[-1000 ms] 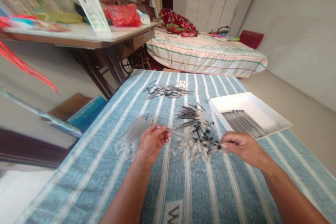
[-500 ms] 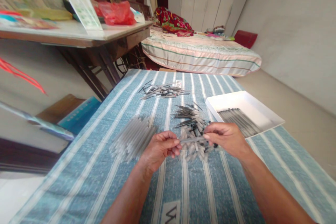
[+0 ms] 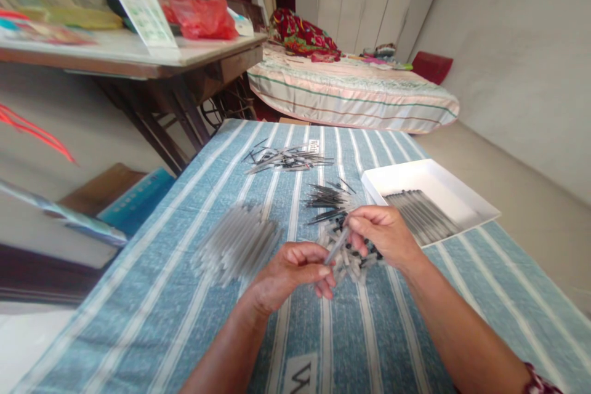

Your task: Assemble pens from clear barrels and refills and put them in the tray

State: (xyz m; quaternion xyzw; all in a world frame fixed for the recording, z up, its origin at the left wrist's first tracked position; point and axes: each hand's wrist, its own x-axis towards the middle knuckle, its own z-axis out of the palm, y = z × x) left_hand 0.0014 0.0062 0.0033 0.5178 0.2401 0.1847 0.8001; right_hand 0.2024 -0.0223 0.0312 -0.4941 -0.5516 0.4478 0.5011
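Note:
My left hand (image 3: 290, 274) and my right hand (image 3: 381, 234) meet over the blue striped cloth (image 3: 231, 332), both pinched on one thin clear pen tube (image 3: 336, 246) that slants between them. Just under and behind the hands lies a heap of small clear caps with black ends (image 3: 351, 258). To the left of my left hand sits a pile of clear tubes (image 3: 237, 243). Behind the caps lies a bundle of thin dark refills (image 3: 325, 200).
A white tray (image 3: 406, 175) holding a row of dark pens stands at the right. Another loose pile of thin parts (image 3: 286, 159) lies farther back. A wooden table with red bags (image 3: 138, 55) is at the left, a bed (image 3: 351, 89) behind.
My right hand came in from the right to meet the left. The tube, once level between them, now tilts up toward my right hand. Both hands sit closer together.

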